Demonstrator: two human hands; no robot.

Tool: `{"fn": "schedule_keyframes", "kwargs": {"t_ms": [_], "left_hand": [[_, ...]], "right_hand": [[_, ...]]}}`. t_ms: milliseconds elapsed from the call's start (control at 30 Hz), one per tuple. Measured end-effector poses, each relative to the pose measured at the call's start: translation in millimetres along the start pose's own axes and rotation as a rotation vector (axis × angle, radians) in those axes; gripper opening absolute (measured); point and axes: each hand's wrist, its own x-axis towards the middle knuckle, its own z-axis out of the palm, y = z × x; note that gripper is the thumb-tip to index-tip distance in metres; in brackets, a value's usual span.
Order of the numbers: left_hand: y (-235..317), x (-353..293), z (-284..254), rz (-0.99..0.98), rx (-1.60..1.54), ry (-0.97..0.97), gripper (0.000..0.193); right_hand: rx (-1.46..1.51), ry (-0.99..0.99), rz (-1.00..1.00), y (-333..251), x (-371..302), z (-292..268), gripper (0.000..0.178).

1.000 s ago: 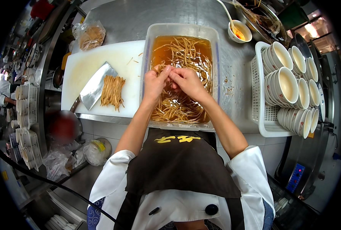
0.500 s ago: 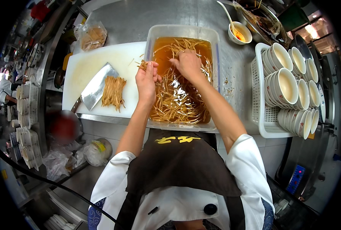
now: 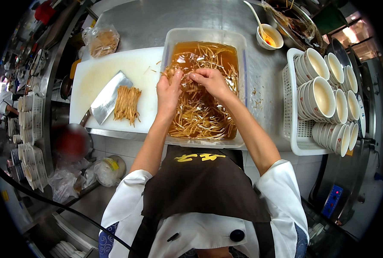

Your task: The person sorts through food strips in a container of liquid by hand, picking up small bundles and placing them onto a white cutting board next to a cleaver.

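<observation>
Head view: over one tub, left hand holds strips, right hand pinches fingers narrowly, one cleaver nearby.

Bright light floods the steel counter, white glare dancing off the brown liquid, a hot glow burning at upper right, a red round shape smeared out at left, edges bowing hard into the black fisheye rim!

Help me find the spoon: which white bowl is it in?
The lone bowl on the metal table, right of the clear tub: the spoon leans out of it, while the stacked bowls in the white basket show none.
</observation>
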Motion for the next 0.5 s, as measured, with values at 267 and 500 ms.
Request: {"fn": "schedule_keyframes", "kwargs": {"t_ms": [267, 500], "left_hand": [[-1.9, 0.9, 4.8, 0.083, 0.074, -0.096, 0.016], [3.8, -2.2, 5.6, -0.021, -0.153, -0.015, 0.013]], "right_hand": [[-0.239, 0.073, -0.216, -3.4, -17.2, 9.4, 0.02], [-0.438, 0.115, -0.221, -16.2, -27.2, 10.9, 0.022]]}}
